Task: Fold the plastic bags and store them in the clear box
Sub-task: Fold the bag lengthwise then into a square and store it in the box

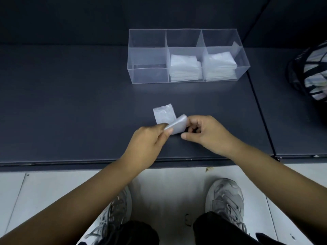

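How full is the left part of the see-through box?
Empty. The clear plastic box shows only bare floor in its left compartment; stacks of folded white bags sit in the middle and right ones.

One wide-angle camera, worn on the person's head, looks forward and steeply down. The left hand [146, 138] and right hand [207, 133] sit close, near centre. The dark shelf [70, 103] spans the middle, the clear box [187, 50] lies farther off, and the shoes [228, 197] and tiled floor [53, 188] are directly below.
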